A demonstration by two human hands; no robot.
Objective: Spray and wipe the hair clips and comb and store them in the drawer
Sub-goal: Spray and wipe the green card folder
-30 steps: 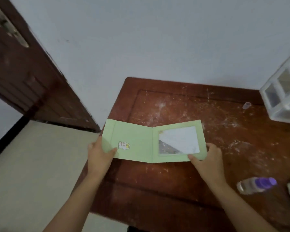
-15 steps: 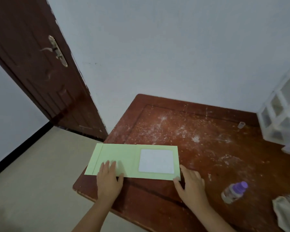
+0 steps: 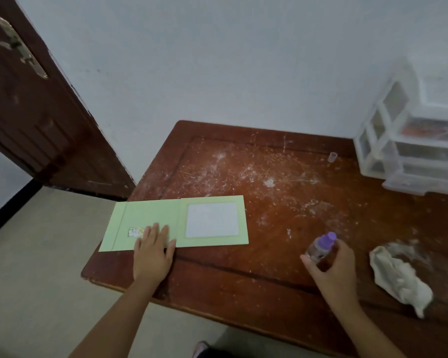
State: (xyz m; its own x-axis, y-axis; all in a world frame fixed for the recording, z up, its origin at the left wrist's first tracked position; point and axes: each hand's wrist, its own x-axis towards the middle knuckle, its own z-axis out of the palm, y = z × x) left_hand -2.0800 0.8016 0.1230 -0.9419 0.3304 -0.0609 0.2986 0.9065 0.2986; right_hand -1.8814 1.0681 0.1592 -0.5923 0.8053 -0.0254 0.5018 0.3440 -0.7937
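Note:
An open light-green folding mirror (image 3: 181,223) lies flat at the left end of the brown wooden table (image 3: 269,192), partly over the table's edge. My left hand (image 3: 153,251) rests on its left flap with straight fingers. My right hand (image 3: 329,264) curls round a small clear spray bottle with a purple cap (image 3: 321,245) lying on the table. A crumpled white cloth (image 3: 398,277) lies to the right of that hand. A clear plastic drawer unit (image 3: 411,151) stands at the back right. No hair clips or comb are visible.
A small clear cap (image 3: 332,156) stands near the drawer unit. The tabletop is scratched and dusty white. A dark wooden door (image 3: 36,112) stands at the left, a pale wall behind, beige floor below.
The mirror went from being held up in both hands to lying flat on the table. My right hand left the mirror and moved right onto the spray bottle. My left hand stays on the flap.

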